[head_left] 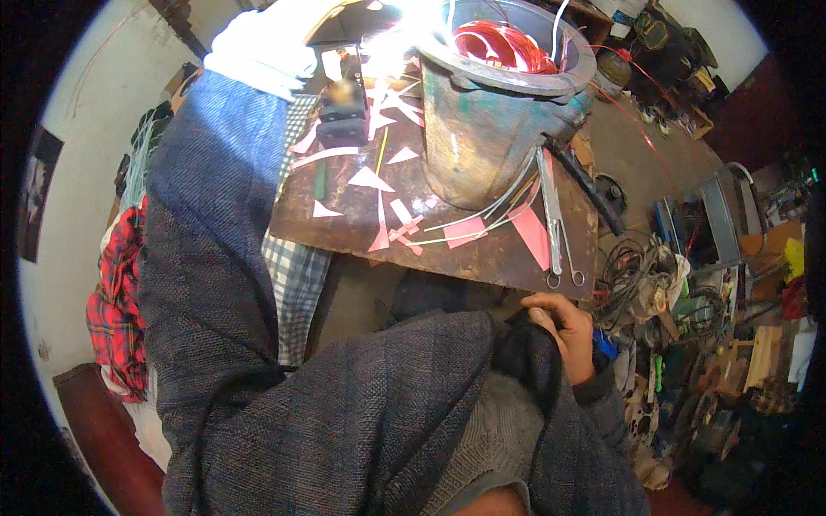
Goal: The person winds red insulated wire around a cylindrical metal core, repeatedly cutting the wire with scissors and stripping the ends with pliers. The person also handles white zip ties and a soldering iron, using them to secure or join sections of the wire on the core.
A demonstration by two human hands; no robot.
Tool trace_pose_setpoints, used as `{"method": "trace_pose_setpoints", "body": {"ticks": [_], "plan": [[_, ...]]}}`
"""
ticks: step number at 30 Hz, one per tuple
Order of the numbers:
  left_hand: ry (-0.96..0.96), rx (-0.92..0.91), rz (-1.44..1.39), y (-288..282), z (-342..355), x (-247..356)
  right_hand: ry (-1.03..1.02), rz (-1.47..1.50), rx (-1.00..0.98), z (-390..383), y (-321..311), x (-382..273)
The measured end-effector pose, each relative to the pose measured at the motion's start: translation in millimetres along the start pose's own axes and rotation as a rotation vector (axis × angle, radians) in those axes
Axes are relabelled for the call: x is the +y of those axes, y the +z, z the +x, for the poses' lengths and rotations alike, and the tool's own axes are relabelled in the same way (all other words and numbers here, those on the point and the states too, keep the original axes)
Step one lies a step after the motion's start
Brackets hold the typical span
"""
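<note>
My left arm stretches away over the table to the top edge, where glare washes out my left hand [331, 12]; its fingers and anything in them cannot be made out. My right hand [564, 331] is closed, fingers curled in, beside the front edge of my dark jacket [370, 413], just off the table's near edge. Whether it grips anything is hidden. Close by on the table [344, 232] lie long scissors [553, 215], their finger loops toward me. Cut pink paper pieces [372, 179] are scattered about. A worn bucket [499, 129] holds a coil of red wire [503, 47].
A dark boxy device [342, 116] stands left of the bucket, near a green handle [320, 182]. A black bar-like tool [587, 185] leans by the bucket's right side. Coiled cables [632, 275] and clutter cover the floor at right. Red checked cloth [119, 310] hangs at left.
</note>
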State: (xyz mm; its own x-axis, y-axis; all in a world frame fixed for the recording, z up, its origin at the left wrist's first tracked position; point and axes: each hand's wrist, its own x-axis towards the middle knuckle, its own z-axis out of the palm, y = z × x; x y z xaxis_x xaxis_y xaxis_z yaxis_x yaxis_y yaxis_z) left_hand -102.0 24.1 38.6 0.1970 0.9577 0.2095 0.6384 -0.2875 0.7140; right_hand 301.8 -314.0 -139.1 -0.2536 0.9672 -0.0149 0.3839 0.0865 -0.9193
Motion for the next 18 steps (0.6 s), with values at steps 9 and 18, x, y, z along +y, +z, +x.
{"method": "trace_pose_setpoints", "body": {"ticks": [9, 18], "plan": [[-0.108, -0.18, -0.34, 52.8, -31.3, 53.7, -0.012, 0.008, 0.038, -4.0, -0.3, 8.5], [-0.103, -0.336, -0.22, 65.7, 19.9, 34.7, 0.024, 0.086, 0.001, -2.2, -0.7, 24.6]]}}
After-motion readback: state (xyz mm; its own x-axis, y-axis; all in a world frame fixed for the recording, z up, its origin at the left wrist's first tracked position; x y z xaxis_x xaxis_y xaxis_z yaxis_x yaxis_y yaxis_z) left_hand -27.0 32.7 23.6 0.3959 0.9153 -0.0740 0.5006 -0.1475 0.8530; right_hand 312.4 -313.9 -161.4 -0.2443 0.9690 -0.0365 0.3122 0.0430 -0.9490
